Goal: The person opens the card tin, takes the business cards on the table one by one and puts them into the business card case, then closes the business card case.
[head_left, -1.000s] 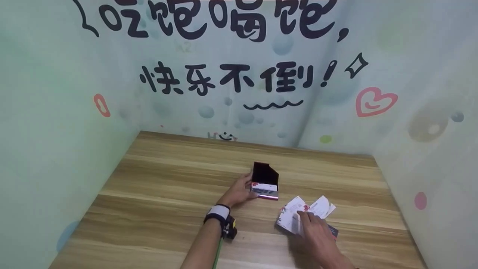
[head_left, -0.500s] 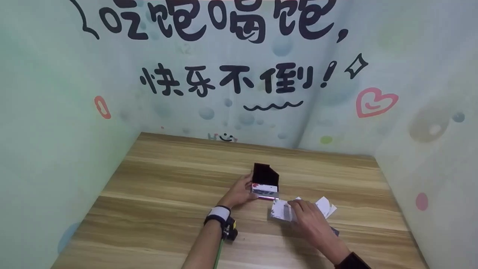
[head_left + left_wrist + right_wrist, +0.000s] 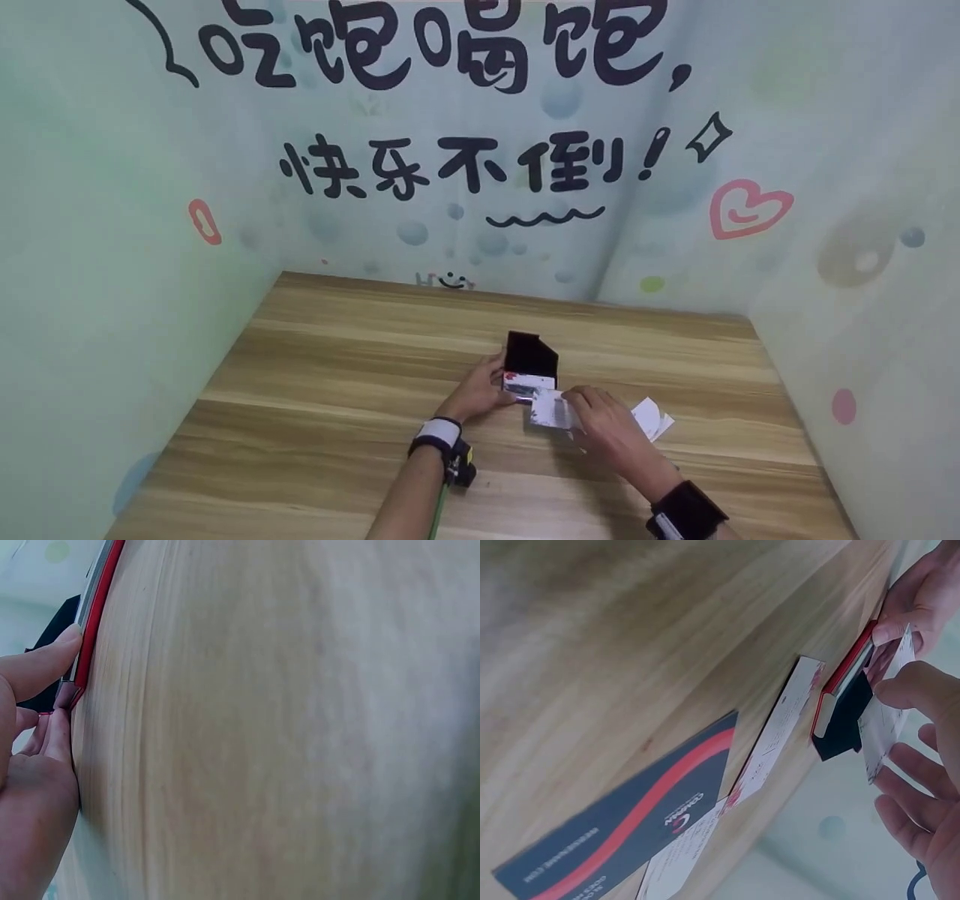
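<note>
Wooden surface (image 3: 315, 390), pastel walls around. My left hand (image 3: 476, 388) curled on side of open card case (image 3: 530, 369), steadying it mid-surface. My right hand (image 3: 604, 420) pinches one card (image 3: 550, 409) just beside case mouth. Three loose cards (image 3: 652, 832) lie right of case. Forearms angled inward.

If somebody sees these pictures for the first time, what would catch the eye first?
Probably the big black painted lettering on the pale wall behind the wooden table. Next, mid-table, the left hand steadies an open card case while the right hand pinches a white card beside it.
</note>
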Tool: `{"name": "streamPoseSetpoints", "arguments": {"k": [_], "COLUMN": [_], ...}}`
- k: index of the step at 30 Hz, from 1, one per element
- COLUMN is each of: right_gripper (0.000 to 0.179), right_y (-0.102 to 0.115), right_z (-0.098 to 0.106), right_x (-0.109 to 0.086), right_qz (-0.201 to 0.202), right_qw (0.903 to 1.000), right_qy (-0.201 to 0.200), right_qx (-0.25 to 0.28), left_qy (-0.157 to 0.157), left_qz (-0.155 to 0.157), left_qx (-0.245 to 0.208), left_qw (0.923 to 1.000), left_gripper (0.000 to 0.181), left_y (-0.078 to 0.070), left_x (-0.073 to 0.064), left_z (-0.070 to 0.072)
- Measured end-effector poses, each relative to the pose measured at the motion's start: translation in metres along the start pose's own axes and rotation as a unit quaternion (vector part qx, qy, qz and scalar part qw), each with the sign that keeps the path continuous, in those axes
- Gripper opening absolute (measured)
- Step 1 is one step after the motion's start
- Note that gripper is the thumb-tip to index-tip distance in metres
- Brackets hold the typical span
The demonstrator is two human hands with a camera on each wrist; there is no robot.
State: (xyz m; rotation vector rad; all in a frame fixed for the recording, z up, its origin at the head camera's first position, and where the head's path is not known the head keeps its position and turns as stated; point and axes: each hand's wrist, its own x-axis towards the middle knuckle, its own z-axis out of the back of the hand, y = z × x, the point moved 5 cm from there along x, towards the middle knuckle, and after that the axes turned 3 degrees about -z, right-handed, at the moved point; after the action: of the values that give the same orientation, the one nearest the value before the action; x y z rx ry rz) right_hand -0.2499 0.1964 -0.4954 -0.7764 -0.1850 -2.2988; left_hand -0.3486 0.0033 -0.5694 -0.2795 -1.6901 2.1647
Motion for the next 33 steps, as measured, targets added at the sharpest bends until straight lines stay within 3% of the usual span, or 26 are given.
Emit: {"name": "streamPoseSetpoints", "arguments": {"k": [5, 16, 26, 33], "right_gripper": [0.055, 0.063, 0.039, 0.039], "right_y": [0.001, -0.006, -0.013, -0.018], "right_z": [-0.006, -0.018, -0.03, -0.035], "right_x": [0.007, 0.023, 0.049, 0.063], "right_qz": [-0.008, -0.022, 0.023, 0.004], "right_qw": [0.9994, 0.9986, 0.9996, 0.9988], "right_qy": [0.026, 0.041, 0.0, 0.048], "right_qx": [0.023, 0.027, -0.017, -0.01], "left_qy": [0.001, 0.002, -0.003, -0.008], "left_qz": [0.013, 0.024, 0.031, 0.031], "left_qx": [0.002, -0.015, -0.008, -0.007], "left_qw": [0.9999, 0.9996, 0.9995, 0.9994], "left_gripper": [0.088, 0.092, 0.091, 0.09], "left_y": [0.001, 0.001, 0.002, 0.003], "left_x": [-0.001, -0.002, -0.001, -0.001], "left_z": [0.0, 0.001, 0.003, 0.002]}}
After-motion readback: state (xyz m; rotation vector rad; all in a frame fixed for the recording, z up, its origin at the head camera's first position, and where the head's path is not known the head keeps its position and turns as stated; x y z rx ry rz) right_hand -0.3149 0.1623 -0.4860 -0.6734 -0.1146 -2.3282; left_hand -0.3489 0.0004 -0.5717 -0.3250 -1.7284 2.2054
